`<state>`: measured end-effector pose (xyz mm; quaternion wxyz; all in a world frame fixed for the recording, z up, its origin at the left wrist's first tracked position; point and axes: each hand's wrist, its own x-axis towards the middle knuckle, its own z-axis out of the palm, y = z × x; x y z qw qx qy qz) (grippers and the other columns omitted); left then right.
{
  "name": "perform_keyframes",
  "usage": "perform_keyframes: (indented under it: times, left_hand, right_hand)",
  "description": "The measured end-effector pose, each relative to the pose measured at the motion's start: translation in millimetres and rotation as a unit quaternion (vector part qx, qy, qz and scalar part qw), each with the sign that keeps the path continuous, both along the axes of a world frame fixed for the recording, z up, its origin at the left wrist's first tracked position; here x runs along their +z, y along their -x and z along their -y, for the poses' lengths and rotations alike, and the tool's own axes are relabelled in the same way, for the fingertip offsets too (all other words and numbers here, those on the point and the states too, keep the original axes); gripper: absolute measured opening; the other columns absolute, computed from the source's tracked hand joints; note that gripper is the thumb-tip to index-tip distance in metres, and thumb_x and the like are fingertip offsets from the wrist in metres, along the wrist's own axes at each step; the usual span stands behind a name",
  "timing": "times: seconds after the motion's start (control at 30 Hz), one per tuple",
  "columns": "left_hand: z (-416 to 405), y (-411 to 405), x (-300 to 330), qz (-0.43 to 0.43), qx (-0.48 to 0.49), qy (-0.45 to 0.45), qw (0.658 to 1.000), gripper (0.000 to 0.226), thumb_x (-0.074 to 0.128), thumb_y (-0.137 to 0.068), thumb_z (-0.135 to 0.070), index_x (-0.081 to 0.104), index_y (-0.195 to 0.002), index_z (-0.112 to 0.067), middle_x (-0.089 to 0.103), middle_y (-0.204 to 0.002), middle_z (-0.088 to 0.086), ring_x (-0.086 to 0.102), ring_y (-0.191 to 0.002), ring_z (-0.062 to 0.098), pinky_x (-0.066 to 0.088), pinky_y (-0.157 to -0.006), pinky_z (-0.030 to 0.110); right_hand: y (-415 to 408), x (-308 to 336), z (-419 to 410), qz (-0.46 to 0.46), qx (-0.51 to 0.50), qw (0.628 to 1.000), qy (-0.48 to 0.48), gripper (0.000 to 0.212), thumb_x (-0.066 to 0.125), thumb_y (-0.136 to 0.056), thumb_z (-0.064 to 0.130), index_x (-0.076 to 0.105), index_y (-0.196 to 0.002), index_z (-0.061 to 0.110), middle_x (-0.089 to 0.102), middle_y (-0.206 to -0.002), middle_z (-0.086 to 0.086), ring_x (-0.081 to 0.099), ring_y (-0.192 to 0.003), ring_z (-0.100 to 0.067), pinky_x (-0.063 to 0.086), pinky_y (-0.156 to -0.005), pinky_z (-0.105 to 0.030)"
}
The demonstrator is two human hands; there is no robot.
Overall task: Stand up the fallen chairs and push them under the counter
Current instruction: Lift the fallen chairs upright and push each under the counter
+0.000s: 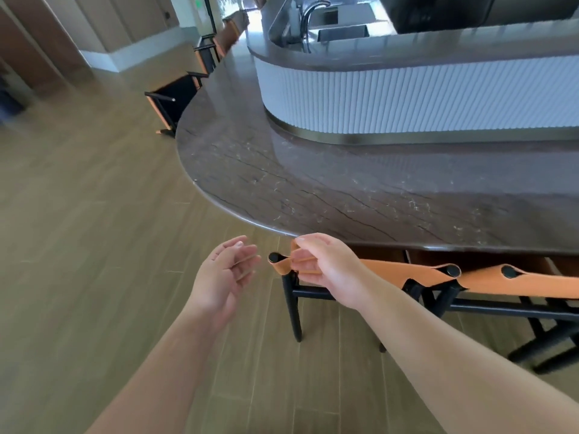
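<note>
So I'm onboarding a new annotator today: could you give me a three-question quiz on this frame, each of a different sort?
1. True or false: the left hand holds the tan chair back.
2. Which hand grips that chair back? A) left B) right C) both
3. Fill in: the chair at the far curve of the counter sits ____ compared with the upright ones.

Key:
1. False; it is open and beside the chair, touching nothing.
2. B; the right hand is curled round the leather near the black post top.
3. Tilted; that dark chair leans over.
</note>
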<state>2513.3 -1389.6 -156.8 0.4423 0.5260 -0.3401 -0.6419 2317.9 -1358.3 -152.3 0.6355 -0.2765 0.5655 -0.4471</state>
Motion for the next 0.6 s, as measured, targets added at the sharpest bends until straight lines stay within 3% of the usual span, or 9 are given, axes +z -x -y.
perform_keyframes:
  times: [0.13, 0.33, 0.6]
  left_hand:
    - [10, -46, 14, -0.032, 0.020, 0.011, 0.999, 0.021, 0.047, -0.101, -0.019, 0.065, -0.113, -0.020, 0.074, -0.095, 0.000, 0.070, -0.088, 0.017, 0.047, -0.076, 0.032]
    - [38, -144, 35, -0.067, 0.031, 0.037, 0.997, 0.022, 0.046, -0.101, -0.018, 0.064, -0.112, -0.019, 0.074, -0.092, -0.001, 0.070, -0.083, 0.015, 0.046, -0.077, 0.033]
    - [97, -316, 57, -0.097, 0.061, 0.058, 0.992, 0.020, 0.049, -0.100, -0.018, 0.066, -0.109, -0.021, 0.075, -0.090, -0.002, 0.072, -0.080, 0.014, 0.048, -0.074, 0.032]
  right_hand:
    - [-49, 17, 16, 0.038, -0.020, 0.999, 0.006, 0.021, 0.061, -0.096, 0.024, 0.063, -0.113, 0.014, 0.071, -0.105, -0.011, 0.071, -0.095, -0.026, 0.057, -0.091, -0.043]
    - [-143, 42, 44, 0.064, -0.031, 0.997, 0.020, 0.025, 0.059, -0.095, 0.021, 0.062, -0.117, 0.009, 0.071, -0.095, -0.009, 0.069, -0.083, -0.022, 0.057, -0.076, -0.035]
    - [-307, 68, 115, 0.054, -0.005, 0.997, 0.049, 0.028, 0.061, -0.093, 0.022, 0.062, -0.118, 0.009, 0.070, -0.093, -0.008, 0.069, -0.080, -0.021, 0.055, -0.070, -0.034]
